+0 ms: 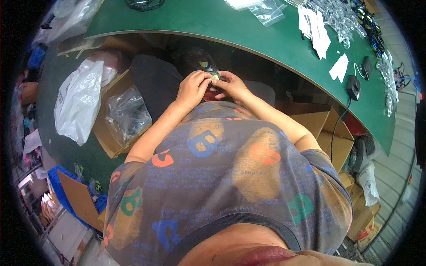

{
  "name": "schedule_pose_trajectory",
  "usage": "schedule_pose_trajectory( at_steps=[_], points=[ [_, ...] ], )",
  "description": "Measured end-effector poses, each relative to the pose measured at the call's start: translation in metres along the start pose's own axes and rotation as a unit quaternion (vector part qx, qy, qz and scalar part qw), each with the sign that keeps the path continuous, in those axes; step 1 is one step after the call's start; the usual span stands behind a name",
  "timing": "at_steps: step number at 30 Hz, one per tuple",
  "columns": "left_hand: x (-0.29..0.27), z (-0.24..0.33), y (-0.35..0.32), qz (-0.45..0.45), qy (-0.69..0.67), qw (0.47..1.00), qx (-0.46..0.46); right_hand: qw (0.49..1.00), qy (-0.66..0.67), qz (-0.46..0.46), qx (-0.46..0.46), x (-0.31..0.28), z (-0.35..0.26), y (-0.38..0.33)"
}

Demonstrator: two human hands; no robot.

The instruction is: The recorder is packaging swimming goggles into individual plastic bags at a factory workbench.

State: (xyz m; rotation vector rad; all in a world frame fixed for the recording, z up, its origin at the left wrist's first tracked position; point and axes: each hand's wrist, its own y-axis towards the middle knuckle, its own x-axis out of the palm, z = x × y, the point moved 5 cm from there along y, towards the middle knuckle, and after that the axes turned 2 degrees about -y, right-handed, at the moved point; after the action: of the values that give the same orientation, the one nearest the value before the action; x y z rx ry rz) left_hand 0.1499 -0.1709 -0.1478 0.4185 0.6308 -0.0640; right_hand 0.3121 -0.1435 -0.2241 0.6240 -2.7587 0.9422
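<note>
My left hand (194, 88) and my right hand (231, 85) meet above my lap, just below the near edge of the green table (186, 20). Between their fingertips they pinch a small dark item in clear plastic (216, 75), with a shiny yellowish spot on it. What kind of thing it is I cannot make out. Thumb and fingers of both hands are closed on it. Its dark, glossy part extends away from me into the shadow under the table edge, where its outline is hard to see.
Left of me stand a cardboard box (106, 141) holding clear plastic bags (128, 113) and a white plastic bag (80, 99). On the table's right lie white paper slips (316, 33), clear plastic packaging (339, 20) and a black adapter (353, 87) with a hanging cable. More cardboard boxes (310, 122) stand below.
</note>
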Motion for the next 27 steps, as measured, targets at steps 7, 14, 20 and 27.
schedule_pose_trajectory(
  at_steps=[7, 14, 20, 27],
  points=[
    [0.016, -0.041, -0.011, -0.023, -0.125, 0.982, -0.137, 1.000, -0.001, 0.004, 0.001, 0.002, 0.002, -0.001],
    [0.011, -0.047, -0.016, -0.020, -0.140, 0.979, -0.145, 0.999, 0.019, -0.035, 0.011, -0.001, 0.001, -0.005],
    [-0.001, -0.031, -0.010, -0.026, -0.114, 0.988, -0.102, 0.993, 0.091, -0.070, 0.015, -0.002, 0.004, 0.000],
    [0.009, -0.035, -0.012, -0.043, -0.103, 0.988, -0.107, 0.997, 0.077, -0.031, 0.002, 0.007, 0.026, 0.051]
  ],
)
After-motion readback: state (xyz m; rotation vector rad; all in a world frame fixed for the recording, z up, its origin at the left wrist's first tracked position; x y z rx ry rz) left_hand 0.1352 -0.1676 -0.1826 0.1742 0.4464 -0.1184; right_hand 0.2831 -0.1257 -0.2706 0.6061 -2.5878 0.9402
